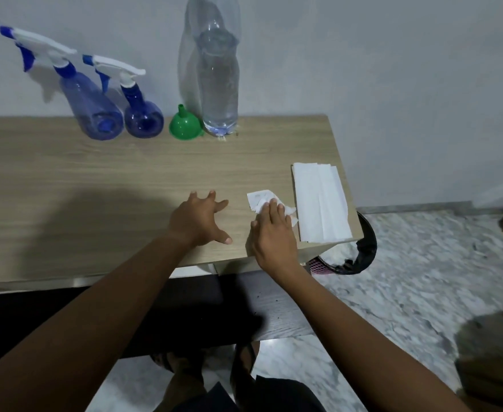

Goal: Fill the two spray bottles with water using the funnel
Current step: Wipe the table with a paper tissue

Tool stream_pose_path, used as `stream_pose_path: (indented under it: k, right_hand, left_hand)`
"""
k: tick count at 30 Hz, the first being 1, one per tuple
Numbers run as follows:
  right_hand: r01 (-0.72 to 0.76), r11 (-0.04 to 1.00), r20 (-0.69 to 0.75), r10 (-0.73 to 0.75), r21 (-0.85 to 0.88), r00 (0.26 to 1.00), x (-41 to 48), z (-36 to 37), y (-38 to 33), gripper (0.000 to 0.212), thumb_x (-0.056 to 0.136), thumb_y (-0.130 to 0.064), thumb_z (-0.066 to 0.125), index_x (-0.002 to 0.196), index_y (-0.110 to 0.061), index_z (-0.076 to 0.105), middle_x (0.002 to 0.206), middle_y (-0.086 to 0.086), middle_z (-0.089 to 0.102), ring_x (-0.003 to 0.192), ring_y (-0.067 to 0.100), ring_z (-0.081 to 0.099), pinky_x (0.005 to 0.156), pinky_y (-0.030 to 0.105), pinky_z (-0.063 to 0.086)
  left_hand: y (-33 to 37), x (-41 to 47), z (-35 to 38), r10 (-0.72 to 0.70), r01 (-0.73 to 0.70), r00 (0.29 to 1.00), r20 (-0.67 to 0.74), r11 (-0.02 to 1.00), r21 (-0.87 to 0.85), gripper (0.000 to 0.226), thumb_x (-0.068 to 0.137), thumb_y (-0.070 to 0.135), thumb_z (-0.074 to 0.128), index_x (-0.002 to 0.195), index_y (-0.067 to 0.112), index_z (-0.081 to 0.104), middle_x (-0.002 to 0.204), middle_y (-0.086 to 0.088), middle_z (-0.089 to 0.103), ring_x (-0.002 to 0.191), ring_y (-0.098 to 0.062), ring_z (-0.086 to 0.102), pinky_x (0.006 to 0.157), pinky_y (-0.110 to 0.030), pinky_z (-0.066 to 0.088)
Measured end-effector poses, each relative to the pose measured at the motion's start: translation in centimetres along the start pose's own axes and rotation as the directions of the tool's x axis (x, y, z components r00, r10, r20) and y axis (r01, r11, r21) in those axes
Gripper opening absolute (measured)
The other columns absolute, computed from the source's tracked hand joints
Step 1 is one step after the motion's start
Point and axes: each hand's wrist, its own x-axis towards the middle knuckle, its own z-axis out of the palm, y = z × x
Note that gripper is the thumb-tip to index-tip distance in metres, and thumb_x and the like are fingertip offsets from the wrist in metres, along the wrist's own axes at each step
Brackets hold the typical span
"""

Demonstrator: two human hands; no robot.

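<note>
r hand (pixel 274 233) pressed a crumpled tissue (pixel 259 199) to the table (pixel 66 179) w/ straight fingers (prob wiping a spill), l hand (pixel 199 218) splayed open bracing beside it, big spray bottle (pixel 91 111), small spray bottle (pixel 141 114), funnel (pixel 185 123) & water bottle (pixel 219 84) untouched at the back.

A pale wooden table (pixel 95 179) stood against the plain grey wall (pixel 393 69); marble floor (pixel 422 278) lay right of it, a bin (pixel 363 254) by its corner.

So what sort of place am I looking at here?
Probably a plain room in a home, not a workshop: a light wooden table set against a bare wall, a marble-patterned floor, and a lined waste basket beside the table.
</note>
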Motion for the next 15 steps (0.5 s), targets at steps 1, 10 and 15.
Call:
stream_pose_path:
  k: [1, 10, 15]
  right_hand:
    - [0.042, 0.999, 0.008, -0.042, 0.011, 0.999, 0.3, -0.2, 0.2, 0.055, 0.110, -0.025, 0.028, 0.157, 0.003, 0.023, 0.166, 0.024, 0.019, 0.155, 0.039, 0.015, 0.125, 0.047, 0.013]
    - [0.130, 0.991, 0.089, -0.126, -0.042, 0.988, 12.2, -3.5, -0.9, 0.061, 0.109, -0.036, 0.025, 0.161, -0.006, 0.015, 0.171, 0.013, 0.007, 0.158, 0.033, 0.004, 0.125, 0.056, 0.008]
    - [0.083, 0.996, 0.018, -0.083, -0.015, 0.996, 16.4, -2.8, -3.0, 0.062, 0.107, -0.038, 0.025, 0.160, -0.007, 0.017, 0.171, 0.009, 0.010, 0.158, 0.032, 0.005, 0.125, 0.057, 0.005]
  left_hand:
    - [-0.2, -0.1, -0.3, 0.001, -0.002, 1.000, -0.023, 1.000, -0.011, 0.100, 0.067, 0.059, 0.082, 0.153, 0.036, 0.036, 0.166, 0.003, 0.019, 0.154, -0.032, 0.011, 0.119, -0.047, 0.025]
    - [-6.2, 1.5, -3.2, -0.159, 0.160, 0.987, -0.024, 0.986, 0.043, 0.110, 0.070, 0.062, 0.079, 0.158, 0.035, 0.018, 0.168, -0.001, 0.006, 0.152, -0.039, 0.008, 0.122, -0.050, 0.020]
    - [-6.8, 2.3, -2.9, -0.157, 0.157, 0.988, -0.002, 0.988, -0.007, 0.112, 0.070, 0.062, 0.079, 0.158, 0.038, 0.015, 0.169, 0.002, 0.001, 0.153, -0.038, 0.002, 0.122, -0.050, 0.018]
